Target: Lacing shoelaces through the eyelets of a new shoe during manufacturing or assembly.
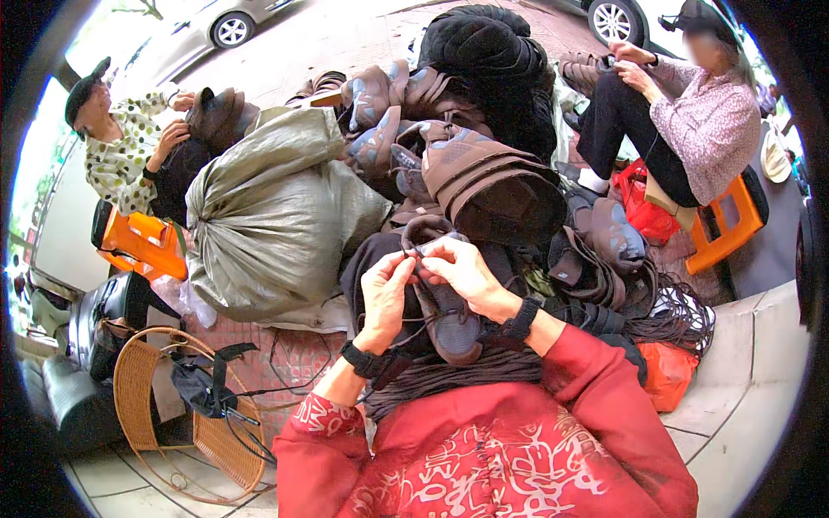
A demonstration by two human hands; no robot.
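A brown shoe upper (451, 321) lies in my lap on a bundle of dark laces. My left hand (386, 293) pinches a thin dark lace at the upper's near edge. My right hand (462, 268) grips the same upper at its top, fingers closed on the lace end. Both wrists wear black bands, and red patterned sleeves cover my forearms. A heap of brown shoe uppers (484, 173) rises just beyond my hands.
A big grey-green sack (268, 216) sits left of the heap. A wicker chair (173, 414) stands at lower left. One person (121, 147) sits far left by an orange stool (138, 242); another person (691, 121) sits at right on an orange stool (725, 224). Loose laces (673, 311) spill rightward.
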